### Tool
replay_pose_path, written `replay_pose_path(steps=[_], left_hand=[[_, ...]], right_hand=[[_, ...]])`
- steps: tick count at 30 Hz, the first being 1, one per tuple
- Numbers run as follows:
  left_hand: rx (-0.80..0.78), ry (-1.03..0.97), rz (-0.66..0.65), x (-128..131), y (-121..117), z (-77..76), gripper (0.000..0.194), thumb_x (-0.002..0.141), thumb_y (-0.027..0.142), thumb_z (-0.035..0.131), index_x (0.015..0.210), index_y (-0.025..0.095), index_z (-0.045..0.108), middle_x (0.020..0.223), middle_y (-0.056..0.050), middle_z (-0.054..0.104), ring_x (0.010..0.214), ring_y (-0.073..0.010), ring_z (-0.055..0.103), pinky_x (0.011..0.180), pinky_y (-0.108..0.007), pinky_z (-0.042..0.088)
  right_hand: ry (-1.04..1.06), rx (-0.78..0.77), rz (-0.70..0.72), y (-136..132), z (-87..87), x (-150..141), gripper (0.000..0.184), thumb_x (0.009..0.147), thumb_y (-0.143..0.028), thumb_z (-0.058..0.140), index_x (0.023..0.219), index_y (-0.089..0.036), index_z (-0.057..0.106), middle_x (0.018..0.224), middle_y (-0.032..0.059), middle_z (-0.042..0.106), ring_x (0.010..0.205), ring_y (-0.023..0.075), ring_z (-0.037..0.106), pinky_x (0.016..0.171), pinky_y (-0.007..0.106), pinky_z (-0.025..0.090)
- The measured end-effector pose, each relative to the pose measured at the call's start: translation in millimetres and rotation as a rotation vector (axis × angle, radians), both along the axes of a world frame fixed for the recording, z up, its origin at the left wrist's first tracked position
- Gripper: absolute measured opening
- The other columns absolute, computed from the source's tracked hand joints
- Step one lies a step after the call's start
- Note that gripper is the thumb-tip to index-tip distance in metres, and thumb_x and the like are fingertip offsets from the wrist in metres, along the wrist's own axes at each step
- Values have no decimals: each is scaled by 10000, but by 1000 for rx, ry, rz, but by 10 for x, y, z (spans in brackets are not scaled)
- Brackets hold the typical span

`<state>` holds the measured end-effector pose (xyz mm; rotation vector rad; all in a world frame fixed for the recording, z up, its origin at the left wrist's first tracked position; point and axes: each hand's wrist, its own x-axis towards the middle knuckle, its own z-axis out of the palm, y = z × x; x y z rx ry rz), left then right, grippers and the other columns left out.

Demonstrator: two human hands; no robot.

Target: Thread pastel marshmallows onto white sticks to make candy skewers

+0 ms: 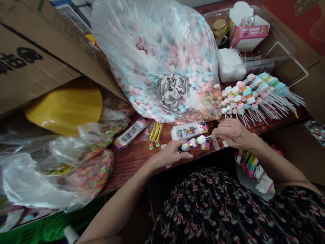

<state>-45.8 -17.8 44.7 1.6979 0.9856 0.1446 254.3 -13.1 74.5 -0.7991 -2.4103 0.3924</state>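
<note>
The person's right hand (232,133) was closed, its fingertips pinching the white stick of a candy skewer (194,142) held over the front edge of the dark red wooden surface (129,162). The skewer lay nearly level between the two hands, with a round white piece nearest the right hand and pink and other coloured pieces towards the left. The left hand (169,155) was cupped around the far end, thumb apart from the fingers; how firmly it gripped could not be told.

Just beyond the skewer lay a pack of printed wrappers (189,130), and a second pack (130,134) rested farther left. Between them were gold twist ties (156,132), with two small orange-and-green candies (151,146) in front of them.

Behind these stood a large clear bag (162,44) full of pastel candies, a crumpled grey cloth (172,89) resting against its front. To its right, many finished candy skewers (251,93) were piled, their white sticks pointing to the right and towards the person. A clear plastic bin (276,62) behind the pile held a pink-and-white box (250,34) and a gold-lidded jar (220,28). Bagged colourful candies (93,169) lay at the left.
</note>
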Motion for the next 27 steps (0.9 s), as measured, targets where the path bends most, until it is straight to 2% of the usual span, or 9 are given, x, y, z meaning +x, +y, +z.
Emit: replay_pose_path(steps=[4, 8, 10, 13, 16, 18, 22, 25, 27], left_hand=[[-188, -122, 85, 57, -31, -20, 331, 736, 411, 729, 915, 141, 665, 802, 15, 631, 722, -134, 531, 706, -231, 445], [-220, -196, 165, 63, -22, -15, 316, 722, 383, 748, 905, 145, 650, 860, 5, 633, 795, -136, 541, 776, -244, 445], [-218, -189, 156, 65, -20, 1, 316, 717, 376, 756, 900, 143, 645, 838, 13, 621, 776, -128, 531, 763, -241, 438], [-162, -134, 95, 82, -32, 21, 337, 687, 390, 783, 866, 143, 642, 776, 29, 589, 732, -125, 506, 700, -229, 420], [-39, -87, 59, 103, -49, 38, 349, 672, 413, 794, 844, 148, 645, 756, 29, 577, 737, -137, 502, 671, -224, 399], [62, -59, 54, 111, -58, 50, 346, 683, 421, 786, 855, 151, 656, 751, 28, 577, 729, -139, 500, 660, -222, 388], [248, -31, 111, 112, -66, 54, 435, 680, 415, 792, 1005, 156, 662, 802, 19, 602, 738, -141, 512, 696, -236, 397], [285, 1, 115, 112, -67, 21, 337, 688, 371, 778, 922, 159, 660, 765, 26, 589, 708, -128, 503, 668, -227, 383], [242, 25, 92, 117, -67, -8, 263, 677, 335, 772, 824, 160, 642, 722, 37, 570, 679, -118, 487, 625, -215, 357]], right_hand=[[-59, 105, 97, -16, 60, 19, 222, 881, -110, 430, 921, -178, 637, 728, 26, 625, 675, 134, 531, 690, 280, 388], [-115, 128, 140, -46, 190, 50, 255, 834, -59, 403, 894, -176, 621, 693, 18, 601, 658, 140, 506, 673, 284, 366], [-136, 144, 133, -67, 240, 49, 261, 829, -56, 392, 882, -176, 617, 678, 14, 590, 652, 142, 494, 664, 285, 355], [-175, 161, 123, -99, 267, 17, 258, 834, -64, 391, 873, -174, 621, 695, 18, 605, 666, 142, 496, 667, 289, 342], [-229, 115, 103, -116, 244, -29, 237, 853, -82, 409, 840, -166, 630, 702, 19, 621, 645, 134, 489, 655, 289, 323], [-252, 44, 38, -116, 216, -48, 221, 881, -116, 427, 818, -165, 634, 674, 11, 615, 617, 124, 477, 637, 280, 308], [-233, -101, -105, -104, 175, -52, 235, 931, -161, 428, 823, -164, 636, 660, -1, 612, 605, 109, 475, 614, 263, 286], [-253, -50, -56, -103, 183, -60, 236, 913, -138, 425, 817, -162, 639, 651, 4, 602, 607, 120, 470, 619, 275, 280], [-269, 29, 27, -107, 202, -75, 240, 879, -99, 416, 818, -160, 640, 661, 13, 602, 617, 132, 464, 633, 287, 282]])
